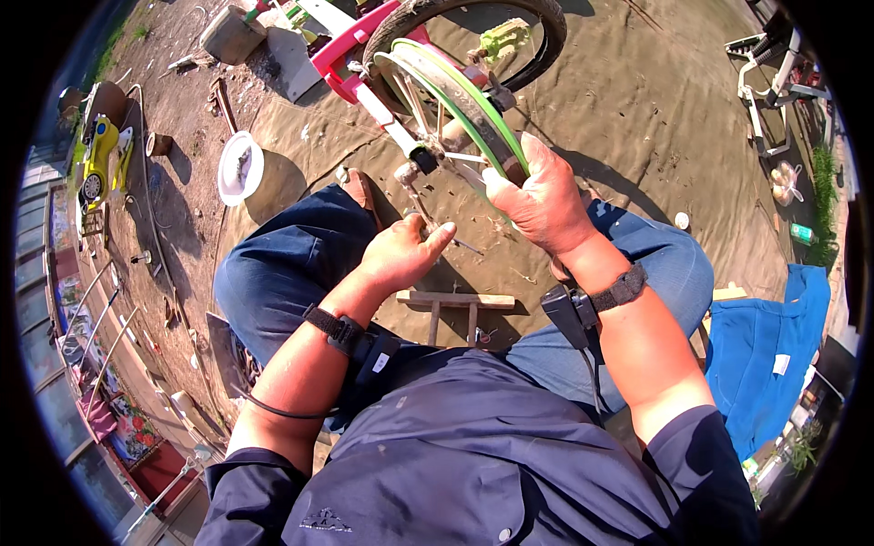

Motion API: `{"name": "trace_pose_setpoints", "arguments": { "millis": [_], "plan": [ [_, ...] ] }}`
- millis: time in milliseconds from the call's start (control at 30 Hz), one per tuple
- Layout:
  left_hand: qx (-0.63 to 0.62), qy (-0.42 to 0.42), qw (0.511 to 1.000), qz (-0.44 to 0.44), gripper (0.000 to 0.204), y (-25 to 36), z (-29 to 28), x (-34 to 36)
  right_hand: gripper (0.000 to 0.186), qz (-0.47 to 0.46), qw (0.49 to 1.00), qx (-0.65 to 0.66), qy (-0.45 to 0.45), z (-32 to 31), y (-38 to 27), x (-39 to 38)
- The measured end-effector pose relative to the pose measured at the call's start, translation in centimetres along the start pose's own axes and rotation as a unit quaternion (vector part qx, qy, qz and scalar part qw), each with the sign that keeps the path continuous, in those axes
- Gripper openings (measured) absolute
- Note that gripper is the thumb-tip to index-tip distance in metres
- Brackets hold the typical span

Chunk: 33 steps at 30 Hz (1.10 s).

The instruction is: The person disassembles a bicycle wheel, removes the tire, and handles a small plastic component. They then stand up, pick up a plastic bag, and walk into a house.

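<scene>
My right hand (542, 200) is closed on the green rim of a small bicycle wheel (455, 91), its thumb lying across the rim. The wheel sits in a bicycle with a pink frame (350, 56), in front of my knees. A dark tyre (551, 41) of another wheel shows behind it, beside a yellow-green pedal (503, 38). My left hand (405, 250) is closed below the wheel's hub, next to a rusty metal arm (410, 182). A thin dark rod (469, 247) shows beyond its thumb. What its fingers hold is hidden.
A low wooden stool (455, 299) stands between my legs. On the left are a white bowl (241, 169), a bucket (232, 35) and a yellow toy car (98, 164). Blue cloth (765, 355) lies at the right, below a white metal frame (769, 96). A brown sheet covers the ground.
</scene>
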State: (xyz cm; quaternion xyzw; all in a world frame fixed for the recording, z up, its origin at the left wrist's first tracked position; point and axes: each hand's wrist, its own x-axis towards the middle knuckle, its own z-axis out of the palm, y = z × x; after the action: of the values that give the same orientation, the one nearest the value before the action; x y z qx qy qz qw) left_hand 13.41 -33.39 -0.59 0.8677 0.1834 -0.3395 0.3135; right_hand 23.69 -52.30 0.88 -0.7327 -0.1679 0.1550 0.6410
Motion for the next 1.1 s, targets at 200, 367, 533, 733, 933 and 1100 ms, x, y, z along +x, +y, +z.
{"name": "trace_pose_setpoints", "arguments": {
  "millis": [200,367,533,733,933,1100],
  "plan": [
    [0.044,0.051,0.997,0.023,0.049,-1.0,1.2,0.7,0.024,-0.02,0.999,-0.035,-0.004,-0.1,-0.4,-0.2],
    [-0.009,0.0,1.0,0.013,0.045,-1.9,3.0,1.5,0.032,-0.049,0.992,-0.105,-0.047,-0.7,0.3,-0.5],
    [-0.061,-0.139,0.988,-0.027,0.05,0.1,6.8,0.1,0.03,0.049,0.98,-0.173,-0.09,-0.9,2.5,-1.4],
    [0.052,-0.168,0.984,0.018,0.053,-0.9,7.2,0.6,0.032,0.2,0.962,-0.18,-0.04,-0.9,4.1,-3.3],
    [0.141,-0.119,0.981,0.063,0.052,-1.0,6.2,1.4,0.025,0.247,0.964,-0.099,-0.003,-1.2,7.5,-4.3],
    [0.178,-0.092,0.978,0.059,0.061,-1.1,6.2,1.6,0.028,0.255,0.966,-0.016,0.035,-1.0,9.5,-4.5]
  ]
}}
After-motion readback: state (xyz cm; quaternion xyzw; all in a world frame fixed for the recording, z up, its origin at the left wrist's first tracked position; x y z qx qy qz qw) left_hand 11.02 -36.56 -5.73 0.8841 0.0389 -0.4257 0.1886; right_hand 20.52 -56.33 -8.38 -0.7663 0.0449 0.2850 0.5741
